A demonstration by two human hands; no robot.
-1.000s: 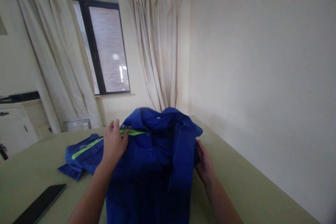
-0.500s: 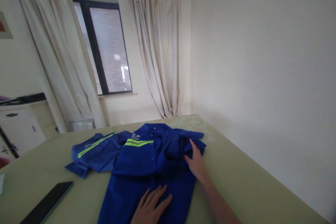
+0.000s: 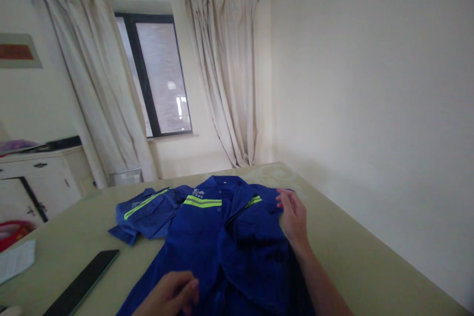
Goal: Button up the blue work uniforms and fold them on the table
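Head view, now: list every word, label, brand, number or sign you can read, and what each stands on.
None can be read with certainty.
Blue jacket, chest: white lettering and a logo, too small and blurred.
Its collar: a white tag, too small.
Other blue garment: a pale marking, blurred.
White paper: any print is too faint to tell.

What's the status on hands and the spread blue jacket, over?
Left hand curled over the blue work jacket. Right hand by its sleeve, grip unclear. Jacket face up, front partly open. Second blue jacket close by, left.
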